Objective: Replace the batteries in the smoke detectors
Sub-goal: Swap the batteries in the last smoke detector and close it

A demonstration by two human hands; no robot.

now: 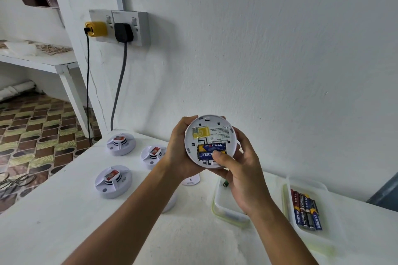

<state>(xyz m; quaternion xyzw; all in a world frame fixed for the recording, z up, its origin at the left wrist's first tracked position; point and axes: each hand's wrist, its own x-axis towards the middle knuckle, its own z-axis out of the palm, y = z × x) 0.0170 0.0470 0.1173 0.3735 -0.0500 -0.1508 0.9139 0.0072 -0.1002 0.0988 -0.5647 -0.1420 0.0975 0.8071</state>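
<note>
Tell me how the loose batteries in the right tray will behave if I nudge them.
The batteries are round cylinders lying flat, so they will probably roll sideways. The tray rim should stop them. They look rigid, likely heavy for their size.

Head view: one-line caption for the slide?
Left hand holds an open smoke detector while the right hand thumbs two blue batteries in its compartment.

White table (64, 221) carries three smoke detectors (113, 181). Two clear trays (217, 202) on right; far one holds batteries (305, 211)
</note>
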